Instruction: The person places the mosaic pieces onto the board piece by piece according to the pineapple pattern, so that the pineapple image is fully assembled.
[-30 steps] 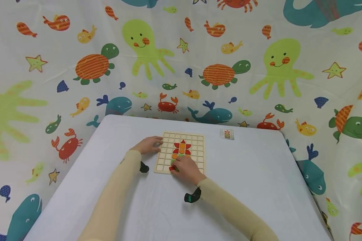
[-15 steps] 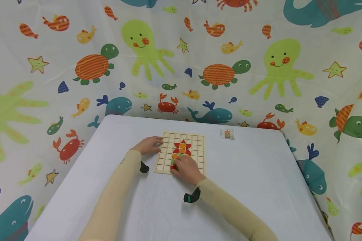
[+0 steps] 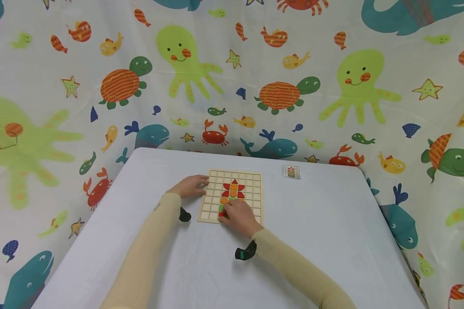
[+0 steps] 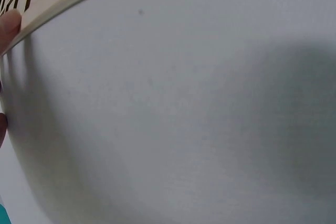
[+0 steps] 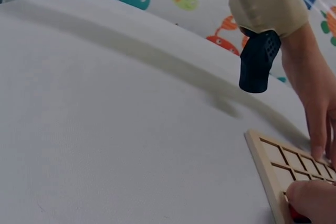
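Observation:
A wooden grid board [image 3: 253, 183] lies on the table, bearing red, orange and green tiles [image 3: 233, 187] in a flower-like pattern. My left hand [image 3: 189, 186] rests at the board's left edge, its fingers extended; a fingertip [image 4: 9, 22] shows on the rim in the left wrist view. Over the lower middle of the board, my right hand [image 3: 241, 216] holds a small red tile [image 5: 298, 214] with curled fingers, its thumb [image 5: 310, 195] over the piece beside the board's frame. That hand covers the lower right of the pattern.
A small card [image 3: 291, 171] printed with a similar coloured pattern on a grid lies at the back right of the white table [image 3: 321, 219]. Behind the table hangs a curtain [image 3: 232, 86] with sea animals. Each wrist wears a black camera mount [image 3: 246, 250].
The red tile under my right fingers has gone from jutting out at the left to lying in line with the green tile above it. My left hand stays at the board's edge.

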`<state>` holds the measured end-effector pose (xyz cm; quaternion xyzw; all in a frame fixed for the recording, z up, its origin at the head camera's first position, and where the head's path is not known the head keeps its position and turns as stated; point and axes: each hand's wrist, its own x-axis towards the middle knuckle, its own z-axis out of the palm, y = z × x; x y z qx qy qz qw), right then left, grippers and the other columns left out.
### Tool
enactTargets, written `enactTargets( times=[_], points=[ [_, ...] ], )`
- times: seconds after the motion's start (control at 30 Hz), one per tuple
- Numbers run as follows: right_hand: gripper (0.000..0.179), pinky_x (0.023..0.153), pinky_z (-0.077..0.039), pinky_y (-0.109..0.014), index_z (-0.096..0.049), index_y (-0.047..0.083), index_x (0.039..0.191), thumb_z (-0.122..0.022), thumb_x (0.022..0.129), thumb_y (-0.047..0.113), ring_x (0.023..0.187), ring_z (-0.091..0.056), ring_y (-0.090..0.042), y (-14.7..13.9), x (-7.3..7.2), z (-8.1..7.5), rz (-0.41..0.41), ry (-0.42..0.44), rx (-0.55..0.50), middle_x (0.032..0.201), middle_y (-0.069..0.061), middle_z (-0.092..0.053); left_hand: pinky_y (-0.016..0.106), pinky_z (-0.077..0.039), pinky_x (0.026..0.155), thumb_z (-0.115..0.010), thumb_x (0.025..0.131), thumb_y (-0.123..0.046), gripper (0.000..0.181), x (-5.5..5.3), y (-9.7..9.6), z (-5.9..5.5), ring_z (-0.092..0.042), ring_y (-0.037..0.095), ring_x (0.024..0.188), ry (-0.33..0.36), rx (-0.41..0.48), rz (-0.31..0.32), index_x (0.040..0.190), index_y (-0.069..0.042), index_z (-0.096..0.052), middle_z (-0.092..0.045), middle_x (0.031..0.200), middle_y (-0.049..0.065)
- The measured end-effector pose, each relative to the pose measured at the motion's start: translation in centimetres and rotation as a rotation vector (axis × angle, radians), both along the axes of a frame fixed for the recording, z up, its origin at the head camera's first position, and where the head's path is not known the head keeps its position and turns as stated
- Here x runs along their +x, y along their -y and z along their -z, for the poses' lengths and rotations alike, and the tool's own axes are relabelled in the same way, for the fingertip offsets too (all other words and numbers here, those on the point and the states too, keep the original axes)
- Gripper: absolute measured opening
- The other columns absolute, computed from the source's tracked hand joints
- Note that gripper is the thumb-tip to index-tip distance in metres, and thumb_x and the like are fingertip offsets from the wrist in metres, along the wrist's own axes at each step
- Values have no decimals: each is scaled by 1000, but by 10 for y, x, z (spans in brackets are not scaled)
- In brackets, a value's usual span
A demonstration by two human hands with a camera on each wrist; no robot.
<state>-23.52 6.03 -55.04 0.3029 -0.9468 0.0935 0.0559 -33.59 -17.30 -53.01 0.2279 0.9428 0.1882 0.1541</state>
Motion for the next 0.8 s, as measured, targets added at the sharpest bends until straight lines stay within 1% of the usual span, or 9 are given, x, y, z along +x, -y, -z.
enactTargets(
  times=[0.1,0.23,0.3,0.43,0.57,0.67,0.73,0.8],
  points=[
    [26,74,-53,-28,-69,16,87,-74,86,42,78,-56,-13,-1,1,0,-13,-19,-17,81,5,-61,46,-28,118,-70,91,-22,50,0,0,1,-34,32,142,0,-4,-1,135,-3,-58,-43,151,12],
    [24,71,-52,-28,-69,15,86,-74,86,39,76,-55,-13,-2,2,-1,-24,-56,-20,78,5,-60,46,-28,118,-70,91,-21,49,0,1,0,-34,32,141,-8,-4,1,135,-2,-58,-43,150,12],
    [25,69,-51,-28,-69,15,86,-74,86,40,75,-54,-13,-2,2,-2,-21,-60,-19,78,5,-60,47,-28,118,-70,91,-21,49,0,1,0,-35,33,141,-12,-2,4,135,-2,-58,-43,150,13],
    [26,72,-51,-29,-68,15,85,-73,87,40,76,-54,-14,-2,1,-3,-15,-54,-18,78,5,-59,47,-29,118,-70,91,-22,49,-1,2,-1,-35,33,141,-17,-11,4,135,-2,-58,-43,150,12],
    [26,71,-51,-28,-66,15,83,-73,86,40,75,-54,-14,-2,1,-2,-20,-59,-21,78,5,-60,46,-29,118,-70,91,-22,49,-1,2,0,-35,32,141,-13,-14,2,135,-2,-58,-43,150,12],
    [27,69,-51,-25,-67,15,83,-73,86,42,73,-53,-12,-3,0,-1,-16,-39,-39,77,6,-60,47,-28,118,-70,91,-22,49,0,2,0,-34,32,141,-2,-13,-1,135,-2,-58,-43,150,13],
    [29,66,-49,-24,-66,16,81,-71,87,45,73,-51,-12,-5,-1,0,4,-9,-53,76,6,-58,47,-28,118,-70,91,-21,49,0,3,1,-34,33,141,0,-11,4,135,-2,-58,-43,150,13],
    [29,66,-48,-24,-67,16,84,-69,89,45,74,-50,-12,-11,-3,0,35,22,-88,78,6,-57,47,-28,118,-70,91,-21,49,0,2,2,-34,33,141,6,-9,1,135,-2,-58,-43,150,13]
  ],
)
